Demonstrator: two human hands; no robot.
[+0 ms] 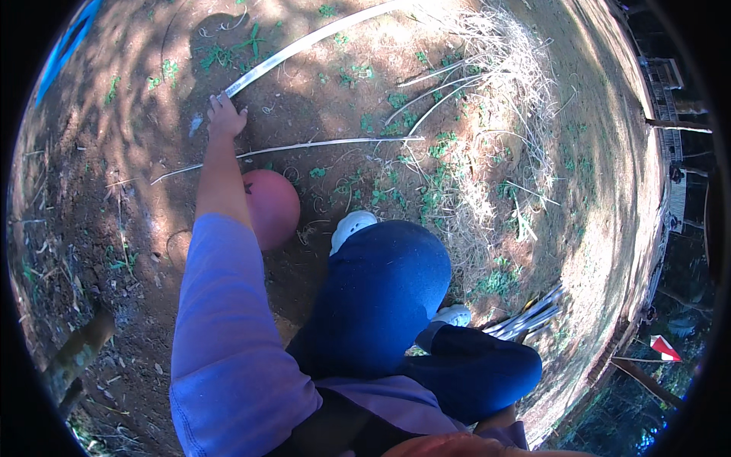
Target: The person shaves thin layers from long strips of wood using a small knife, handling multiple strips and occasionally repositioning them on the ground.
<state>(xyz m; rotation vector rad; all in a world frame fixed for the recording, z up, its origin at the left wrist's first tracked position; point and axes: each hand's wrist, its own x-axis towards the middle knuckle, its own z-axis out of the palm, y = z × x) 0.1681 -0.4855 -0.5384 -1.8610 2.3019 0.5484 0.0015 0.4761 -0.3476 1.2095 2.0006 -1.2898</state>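
Purple sleeve [236,305] lies nearest my camera, alongside blue trousers [381,297]. Next outward, a round red object [272,209] sits just beside the left forearm [221,175]; a thin stick [327,142] passes beneath it. Left grip [226,118]: fingertips at the near end of a long pale strip [304,44], thumb spread; I cannot tell whether they pinch it. Right grip: outside my view. The strip runs toward the straw [518,61]. Handling, by my estimate: light, springy, edges possibly sharp. Hold by the flat faces.
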